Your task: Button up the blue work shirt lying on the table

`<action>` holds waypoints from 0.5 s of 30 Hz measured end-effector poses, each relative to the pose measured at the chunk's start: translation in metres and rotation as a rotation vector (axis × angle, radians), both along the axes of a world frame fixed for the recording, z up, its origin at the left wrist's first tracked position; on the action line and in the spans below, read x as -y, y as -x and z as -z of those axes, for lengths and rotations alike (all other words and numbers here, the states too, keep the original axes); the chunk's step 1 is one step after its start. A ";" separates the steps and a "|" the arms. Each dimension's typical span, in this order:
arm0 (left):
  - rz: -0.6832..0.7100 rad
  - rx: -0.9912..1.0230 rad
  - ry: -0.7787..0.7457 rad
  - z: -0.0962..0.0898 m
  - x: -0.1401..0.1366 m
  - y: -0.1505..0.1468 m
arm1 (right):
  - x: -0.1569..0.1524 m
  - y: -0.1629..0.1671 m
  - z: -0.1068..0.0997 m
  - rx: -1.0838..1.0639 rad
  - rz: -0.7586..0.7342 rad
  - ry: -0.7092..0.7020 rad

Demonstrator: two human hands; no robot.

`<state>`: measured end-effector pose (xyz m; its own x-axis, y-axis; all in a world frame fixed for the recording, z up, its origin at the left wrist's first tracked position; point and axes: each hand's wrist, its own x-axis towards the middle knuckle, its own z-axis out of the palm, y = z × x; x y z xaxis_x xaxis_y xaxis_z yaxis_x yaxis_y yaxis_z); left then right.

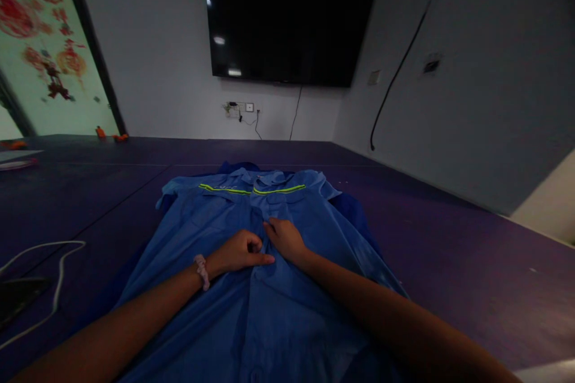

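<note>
A blue shirt (251, 287) is lying flat on the dark purple table (471, 263), collar away from the person, showing two yellow-green stripes (251, 190) below the collar and no readable writing. The left hand (238, 251) is resting on the shirt's middle, fingers curled and pinching the fabric at the front opening. The right hand (285, 239) is lying just beside it, touching the shirt, fingers close together and bent onto the cloth.

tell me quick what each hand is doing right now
Left hand: curled shut, pinching the front of the blue shirt.
Right hand: fingers on the shirt front beside it; grip cannot be told.
</note>
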<state>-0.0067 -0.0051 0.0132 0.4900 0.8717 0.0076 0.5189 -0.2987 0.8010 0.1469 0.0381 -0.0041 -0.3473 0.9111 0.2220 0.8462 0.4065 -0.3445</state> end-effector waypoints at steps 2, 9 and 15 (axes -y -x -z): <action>0.027 -0.025 0.034 -0.005 0.003 0.001 | -0.001 0.000 -0.001 -0.035 -0.014 0.001; -0.121 -0.078 0.050 -0.009 0.033 -0.001 | 0.018 -0.013 -0.022 -0.198 -0.067 -0.005; -0.294 -0.045 0.015 -0.004 0.062 -0.006 | 0.062 -0.025 -0.016 -0.259 -0.291 0.114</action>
